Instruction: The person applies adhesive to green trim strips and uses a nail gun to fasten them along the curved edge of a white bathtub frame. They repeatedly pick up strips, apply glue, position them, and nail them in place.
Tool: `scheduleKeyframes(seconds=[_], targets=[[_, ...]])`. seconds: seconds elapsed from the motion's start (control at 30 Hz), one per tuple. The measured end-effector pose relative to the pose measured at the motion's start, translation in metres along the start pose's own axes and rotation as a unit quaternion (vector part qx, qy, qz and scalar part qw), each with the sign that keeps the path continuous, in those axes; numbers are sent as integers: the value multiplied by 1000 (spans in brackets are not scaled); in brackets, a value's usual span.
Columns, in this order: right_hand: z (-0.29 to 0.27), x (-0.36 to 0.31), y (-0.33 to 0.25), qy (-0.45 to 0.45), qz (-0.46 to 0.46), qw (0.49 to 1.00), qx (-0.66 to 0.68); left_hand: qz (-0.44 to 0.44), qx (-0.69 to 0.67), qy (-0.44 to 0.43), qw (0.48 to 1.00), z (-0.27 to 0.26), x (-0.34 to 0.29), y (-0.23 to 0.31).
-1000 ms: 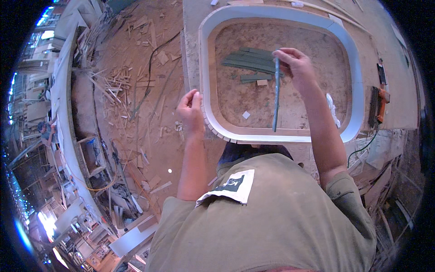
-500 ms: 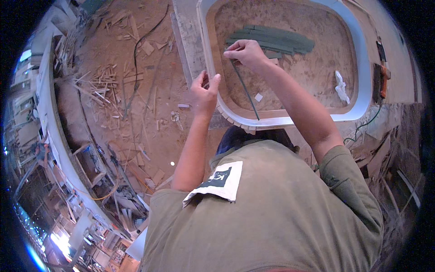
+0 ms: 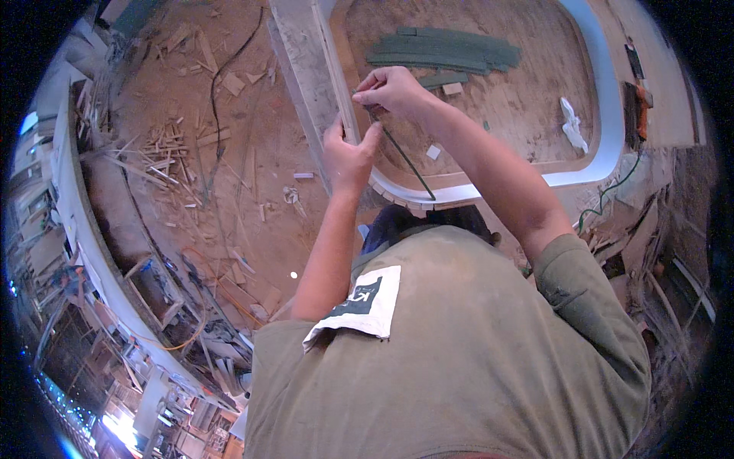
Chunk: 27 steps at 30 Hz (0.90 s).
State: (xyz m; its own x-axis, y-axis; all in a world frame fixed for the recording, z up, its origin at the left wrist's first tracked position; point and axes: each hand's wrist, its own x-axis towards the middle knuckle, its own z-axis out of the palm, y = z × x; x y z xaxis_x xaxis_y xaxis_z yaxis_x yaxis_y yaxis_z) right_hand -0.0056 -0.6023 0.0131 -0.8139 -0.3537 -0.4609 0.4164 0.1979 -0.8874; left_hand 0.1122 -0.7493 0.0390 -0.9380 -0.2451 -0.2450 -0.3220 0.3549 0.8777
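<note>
A rounded rectangular wooden frame (image 3: 610,115) with a pale inner face lies in front of me. My left hand (image 3: 352,157) is wrapped over its left side, thumb on the inner side and fingers toward the outer side. Between the closed fingertips of my right hand (image 3: 390,92) is the upper end of a thin dark green strip (image 3: 407,162). That strip slants down across the opening, its lower end by the near rim. Several flat green strips (image 3: 443,50) lie in a pile inside the frame, with a small wood block (image 3: 453,89) beside them.
A crumpled white wrapper (image 3: 572,126) and a small white square (image 3: 433,152) lie inside the frame. An orange-and-black tool (image 3: 641,115) with a green cord rests right of it. Wood offcuts (image 3: 162,161) and a dark cable (image 3: 216,107) cover the floor at left.
My view has shifted slightly, so the surroundings sit further left. My right hand has come closer to my left hand, still with the green strip. The left hand stays on the frame's side.
</note>
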Motion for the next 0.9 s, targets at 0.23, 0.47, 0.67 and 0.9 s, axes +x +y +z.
scheduleKeyframes(seconds=[0.23,0.47,0.67,0.9], targets=[[-8,-19,-32,-31,24,999,-2,53,16,23,998,2,-2,-6],[-7,-21,-22,-108,25,994,27,30,35,26,999,4,-6,0],[-4,-22,-30,-112,27,993,-11,-18,43,32,998,8,-5,8],[5,-20,-21,-111,37,993,7,-11,42,47,998,10,-8,19]])
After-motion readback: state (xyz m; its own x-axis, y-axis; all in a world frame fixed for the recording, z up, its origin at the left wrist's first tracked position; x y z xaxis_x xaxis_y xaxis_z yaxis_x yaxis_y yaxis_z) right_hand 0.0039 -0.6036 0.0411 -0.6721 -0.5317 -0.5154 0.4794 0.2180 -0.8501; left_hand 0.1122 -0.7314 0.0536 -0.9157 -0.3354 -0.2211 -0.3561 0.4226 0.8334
